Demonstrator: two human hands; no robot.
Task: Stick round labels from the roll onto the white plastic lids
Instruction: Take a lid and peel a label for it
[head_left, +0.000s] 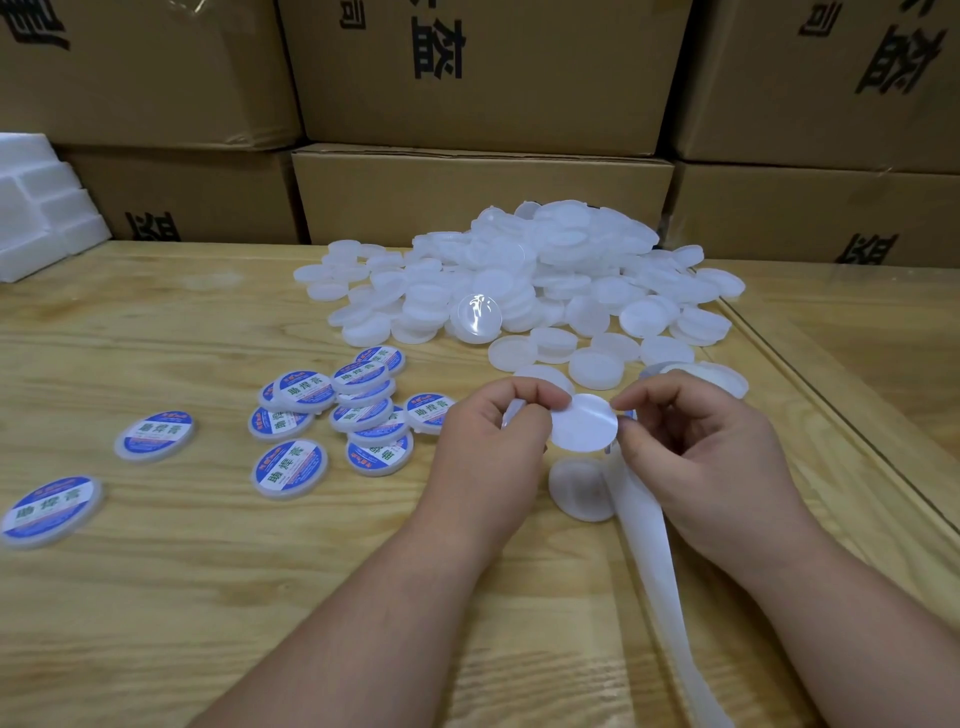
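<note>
Head view is filled at the back by stacked cardboard boxes (483, 73), six counted, all cut off by the frame, their black print only partly legible. A white foam block (36, 208) is cropped at the left edge. The wooden bench (182, 597) is seen below, with a seam running along its right side. A heap of white plastic lids (535, 280) is piled at the far centre; the number cannot be counted. About a dozen labelled lids (358, 410) are spread at the left, several overlapped and partly hidden. A backing strip (654, 561) is trailed off the bottom edge; the roll (696, 374) is mostly hidden behind the right hand (696, 457). One lid (579, 488) lies under the hands. One round label (584, 428), its back shown, is pinched at its edges by the curled fingers of the left hand (493, 436) and the right hand.
</note>
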